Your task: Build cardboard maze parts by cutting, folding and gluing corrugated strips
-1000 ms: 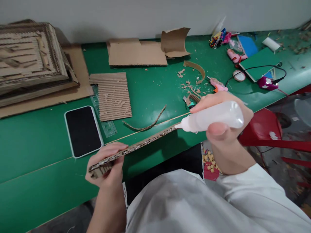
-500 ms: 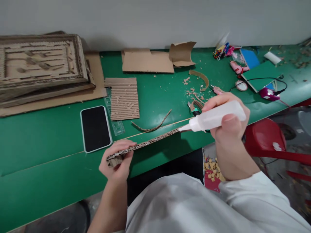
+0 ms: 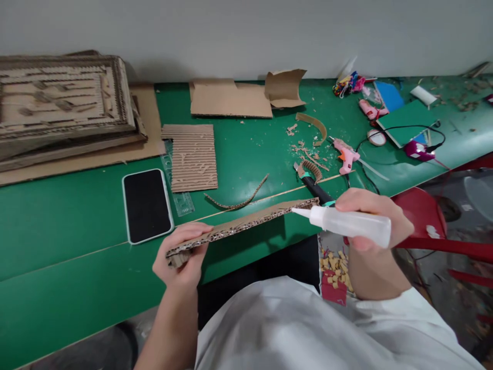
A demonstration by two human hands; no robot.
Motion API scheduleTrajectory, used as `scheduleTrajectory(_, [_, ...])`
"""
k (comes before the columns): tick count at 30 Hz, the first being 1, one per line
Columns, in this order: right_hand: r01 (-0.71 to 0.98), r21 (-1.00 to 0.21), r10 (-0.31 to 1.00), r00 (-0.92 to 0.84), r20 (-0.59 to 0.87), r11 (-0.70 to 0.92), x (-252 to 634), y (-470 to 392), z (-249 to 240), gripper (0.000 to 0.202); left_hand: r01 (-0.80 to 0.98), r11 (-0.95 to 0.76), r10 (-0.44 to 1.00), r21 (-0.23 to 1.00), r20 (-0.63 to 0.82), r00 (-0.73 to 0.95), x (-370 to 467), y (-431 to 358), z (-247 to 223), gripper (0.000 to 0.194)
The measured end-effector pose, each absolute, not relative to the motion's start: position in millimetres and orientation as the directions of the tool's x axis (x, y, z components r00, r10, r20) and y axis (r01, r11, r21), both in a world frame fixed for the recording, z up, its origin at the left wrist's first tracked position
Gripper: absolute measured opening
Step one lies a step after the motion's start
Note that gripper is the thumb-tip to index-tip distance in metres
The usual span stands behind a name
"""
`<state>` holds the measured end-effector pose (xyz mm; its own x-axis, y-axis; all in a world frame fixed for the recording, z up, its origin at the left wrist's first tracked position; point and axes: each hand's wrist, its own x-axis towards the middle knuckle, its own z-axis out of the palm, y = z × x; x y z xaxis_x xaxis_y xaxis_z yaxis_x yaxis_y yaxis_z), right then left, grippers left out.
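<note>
My left hand (image 3: 183, 257) grips the near left end of a cardboard piece (image 3: 246, 223), which is held edge-up above the table. Glistening wet spots show along its corrugated edge. My right hand (image 3: 373, 216) is closed round a translucent white squeeze bottle (image 3: 350, 224). The bottle lies nearly level, its narrow nozzle pointing left, with the tip at the cardboard's edge toward its right end. Behind the cardboard lies a thin curved cardboard strip (image 3: 236, 205).
Left of centre are a phone (image 3: 148, 205) and ridged cardboard (image 3: 194, 156) over a clear ruler (image 3: 183, 203). A layered cardboard relief (image 3: 61, 103) stands far left. Rightward lie a cutter (image 3: 316, 187), a pink glue gun (image 3: 346, 154) and scraps; a red chair (image 3: 419, 210) is beyond the edge.
My right hand and the bottle have moved slightly right and down, and the bottle is more level. The cardboard has tilted, showing more of its flat face. The glue gun has come into fuller view.
</note>
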<state>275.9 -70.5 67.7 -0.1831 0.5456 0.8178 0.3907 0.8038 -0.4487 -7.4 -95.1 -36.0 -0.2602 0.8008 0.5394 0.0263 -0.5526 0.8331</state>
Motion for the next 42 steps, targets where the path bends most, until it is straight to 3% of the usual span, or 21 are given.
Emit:
scheduleTrajectory(8, [0.457,-0.315,0.469,-0.274,0.84,0.832,270.3,-77.0,77.9,0.035,0.009,-0.554,0.801,0.832,0.537,-0.264,-7.1,-94.4,-35.4,0.018])
scheduleTrajectory(15, [0.545,-0.346,0.563,-0.299,0.771,0.763,269.1,-78.7,78.7,0.032,-0.005,-0.54,0.811,0.842,0.519,-0.271,-7.0,-94.3,-35.1,0.018])
scheduleTrajectory(17, [0.594,-0.398,0.674,-0.36,0.645,0.699,272.0,-86.1,84.2,0.023,-0.003,-0.541,0.809,0.841,0.519,-0.275,-6.5,-94.1,-35.0,0.017])
scheduleTrajectory(20, [0.627,-0.612,0.871,-0.423,0.251,0.482,291.6,-101.9,83.8,0.017,-0.019,-0.566,0.796,0.824,0.54,-0.272,-6.0,-93.1,-35.4,0.02])
scheduleTrajectory(23, [0.506,-0.83,0.972,-0.134,0.193,0.235,325.4,-113.8,64.8,0.023,-0.037,-0.588,0.786,0.808,0.559,-0.264,-7.0,-92.2,-36.7,0.024])
scheduleTrajectory(24, [0.382,-0.897,0.966,0.035,0.255,0.223,336.0,-115.1,55.9,0.026,-0.041,-0.592,0.784,0.805,0.563,-0.26,-7.4,-92.2,-37.2,0.024])
scheduleTrajectory(25, [0.244,-0.951,0.966,0.123,0.225,0.191,344.8,-114.9,47.0,0.028,-0.045,-0.593,0.785,0.804,0.564,-0.257,-7.9,-92.2,-37.6,0.024])
scheduleTrajectory(28, [-0.016,-0.983,0.921,0.352,0.168,0.186,356.0,-108.3,26.6,0.029,-0.04,-0.573,0.797,0.819,0.545,-0.258,-8.7,-93.0,-37.9,0.02])
scheduleTrajectory(30, [-0.06,-0.985,0.92,0.369,0.131,0.164,353.8,-103.5,20.4,0.028,-0.02,-0.551,0.807,0.834,0.527,-0.266,-8.8,-93.7,-37.5,0.017])
scheduleTrajectory(34, [0.01,-0.994,0.957,0.271,0.106,0.107,347.3,-100.3,18.0,0.033,0.006,-0.539,0.811,0.842,0.521,-0.268,-8.9,-94.3,-36.3,0.016])
scheduleTrajectory(39, [-0.014,-0.984,0.899,0.41,0.155,0.177,338.5,-86.0,14.9,0.042,0.014,-0.539,0.81,0.842,0.523,-0.267,-8.4,-93.5,-35.4,0.015])
scheduleTrajectory(42, [0.025,-0.992,0.931,0.343,0.128,0.127,320.2,-59.0,13.7,0.042,0.027,-0.537,0.807,0.843,0.523,-0.274,-8.6,-93.6,-35.3,0.014])
